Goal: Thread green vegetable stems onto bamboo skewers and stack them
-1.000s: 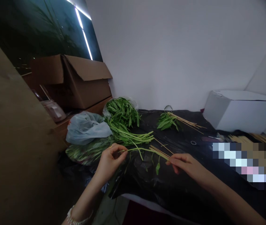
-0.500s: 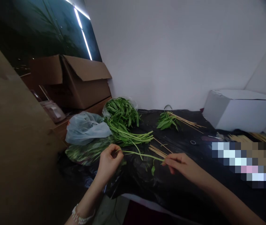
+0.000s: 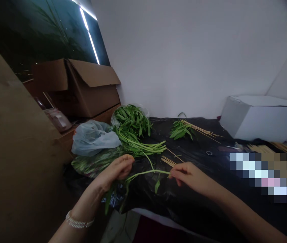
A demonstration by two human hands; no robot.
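Note:
Between thumb and fingers, my right hand (image 3: 182,172) pinches the cut end of a water spinach stem (image 3: 145,172). The stem arches leftward and droops, with a small leaf hanging below it. My left hand (image 3: 121,167) is closed, fingers curled together, just above the stem's leafy end; whether anything is in it is hidden. Behind the hands lies a bunch of water spinach (image 3: 143,146), its cut ends pointing right. Thin bamboo sticks (image 3: 168,161) lie just beyond my right hand.
A pale plastic bag (image 3: 94,138) sits left of the greens. Farther back, more sticks (image 3: 201,130) rest on a small leafy bunch (image 3: 181,130). A cardboard box (image 3: 90,98) stands back left, a white box (image 3: 264,118) at right. Black plastic sheeting (image 3: 196,152) covers the table.
My left hand has turned over and sits above the stem, whose left part now droops lower. My right hand has moved slightly left, still holding the stem's end.

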